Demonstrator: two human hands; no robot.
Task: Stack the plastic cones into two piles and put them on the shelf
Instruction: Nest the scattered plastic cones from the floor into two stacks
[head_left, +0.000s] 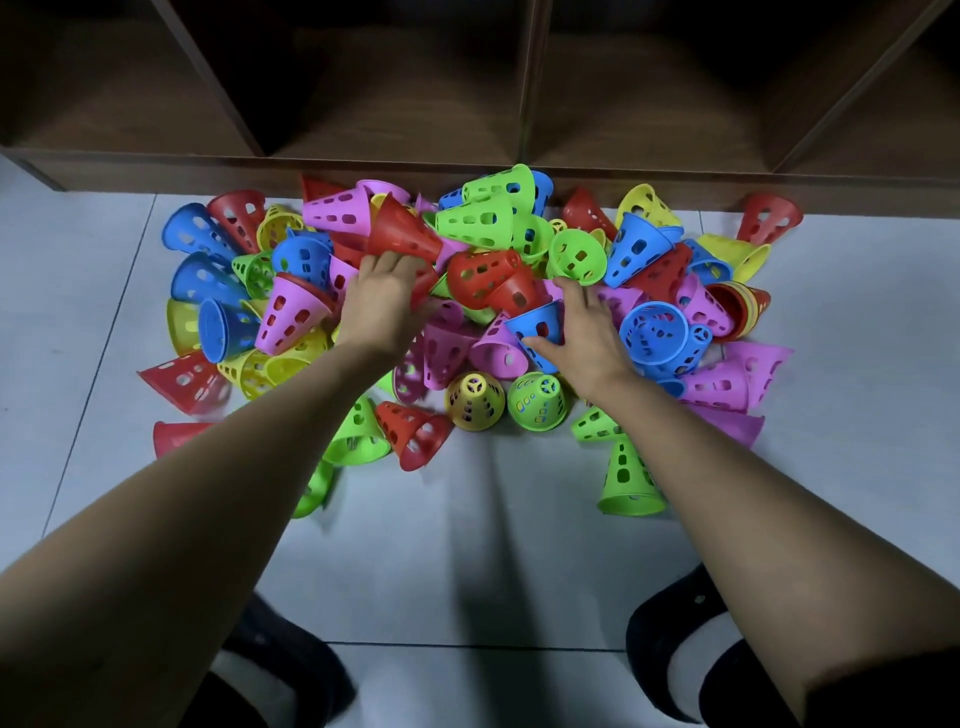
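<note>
Barely begun, 0 of 2 piles built: the plastic cones (475, 221) lie jumbled on the floor (467, 551) at mid-frame, none yet on the shelf (156, 165) along the top, while the left grip (384, 293) clasps a red cone (402, 228) and the right grip (584, 332) a blue cone (537, 322).

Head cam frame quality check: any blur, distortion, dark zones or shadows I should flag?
Head view: wide-angle bend bows the brown wooden shelf uprights; its compartments are nearly black; soft arm shadows fall on the pale tiled floor; the red perforated plastic cone and green plastic cone at the left smear with blur; no glare.
</note>
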